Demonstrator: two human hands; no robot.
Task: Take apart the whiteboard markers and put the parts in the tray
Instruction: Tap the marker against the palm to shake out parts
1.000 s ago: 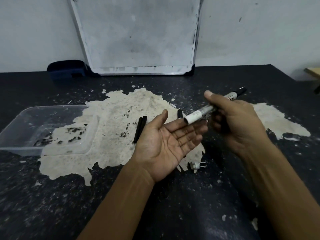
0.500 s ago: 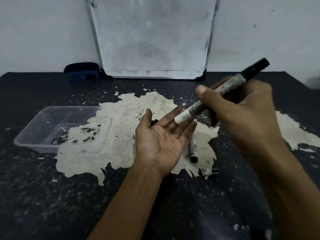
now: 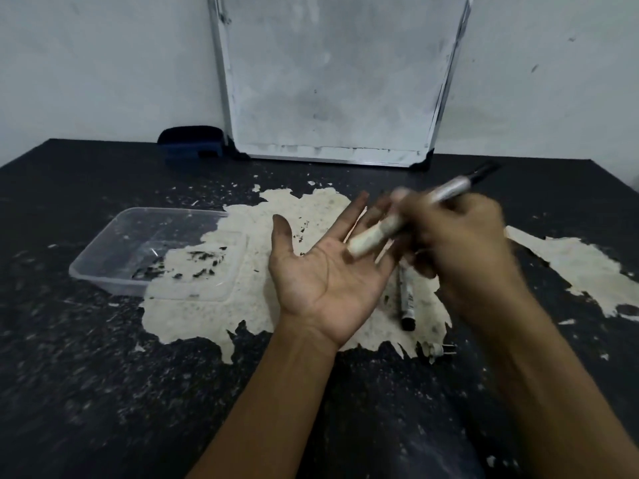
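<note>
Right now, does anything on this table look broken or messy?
Yes. The table has big pale patches where its dark top looks peeled or worn away, with flakes scattered about. The whiteboard is smudged grey. The left hand has dark smudges, perhaps ink.

We are working with both forearms bare, wearing no visible sleeves. Dark smudges are showing on our left hand. Our right hand is blurring.
</note>
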